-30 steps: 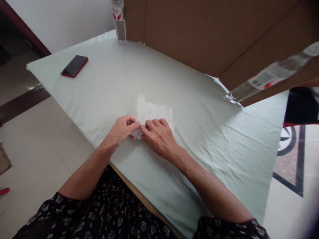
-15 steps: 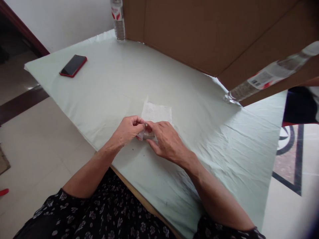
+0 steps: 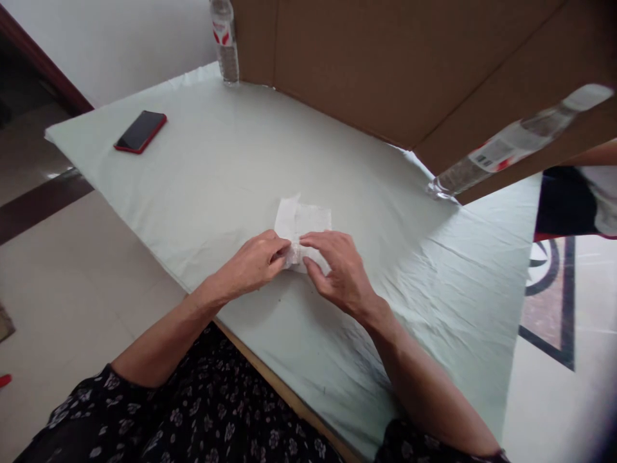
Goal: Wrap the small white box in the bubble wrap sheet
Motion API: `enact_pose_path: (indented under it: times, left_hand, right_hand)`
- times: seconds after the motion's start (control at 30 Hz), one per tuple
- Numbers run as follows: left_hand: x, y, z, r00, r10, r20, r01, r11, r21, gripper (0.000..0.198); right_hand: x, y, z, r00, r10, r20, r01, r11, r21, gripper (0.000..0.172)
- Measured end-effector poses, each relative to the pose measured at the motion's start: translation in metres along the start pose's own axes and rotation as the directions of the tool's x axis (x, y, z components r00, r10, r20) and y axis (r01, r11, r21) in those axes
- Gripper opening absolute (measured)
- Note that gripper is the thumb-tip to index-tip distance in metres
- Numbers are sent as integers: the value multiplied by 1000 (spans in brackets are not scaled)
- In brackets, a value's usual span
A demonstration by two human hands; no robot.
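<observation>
A thin white sheet (image 3: 315,218), like tissue or soft wrap, lies on the pale green cloth with its left part folded over. At its near end is a small bundle (image 3: 295,253) under a layer of the white wrap; what is inside is hidden. My left hand (image 3: 258,260) pinches the wrap at the bundle's left side, thumb and forefinger together. Just to the right, my right hand (image 3: 337,267) is curved with thumb and fingers apart, its fingertips close to the bundle. Whether they touch it I cannot tell.
A phone with a red case (image 3: 141,132) lies at the table's far left. One water bottle (image 3: 225,45) stands against the large brown cardboard panel (image 3: 376,71); another bottle (image 3: 506,148) leans at its right end. Part of another person (image 3: 569,199) shows behind the panel.
The white wrap has been folded over the small reddish-topped, box-like thing, which is now covered. My right hand has moved slightly right and opened; my left hand has shifted a little right.
</observation>
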State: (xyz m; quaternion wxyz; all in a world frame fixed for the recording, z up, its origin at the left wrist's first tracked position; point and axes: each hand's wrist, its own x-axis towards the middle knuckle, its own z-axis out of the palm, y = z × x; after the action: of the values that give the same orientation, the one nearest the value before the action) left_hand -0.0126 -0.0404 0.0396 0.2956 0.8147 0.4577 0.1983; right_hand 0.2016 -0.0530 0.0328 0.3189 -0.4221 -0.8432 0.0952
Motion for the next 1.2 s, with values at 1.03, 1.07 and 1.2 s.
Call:
enact_pose_path:
  times: [1.03,1.07,1.2]
  left_hand:
    - [9,-1,24,976,197,-93,-155,927,341,15]
    - [9,-2,24,977,193,-94,-151,931,332,15]
    - [10,-3,27,979,172,-113,-137,954,267,15]
  right_hand:
    - [3,-5,24,667,730,150,-631,446,634,86]
    - [5,-7,25,672,724,157,-625,441,644,88]
    - [14,-14,29,679,707,197,-619,407,672,96]
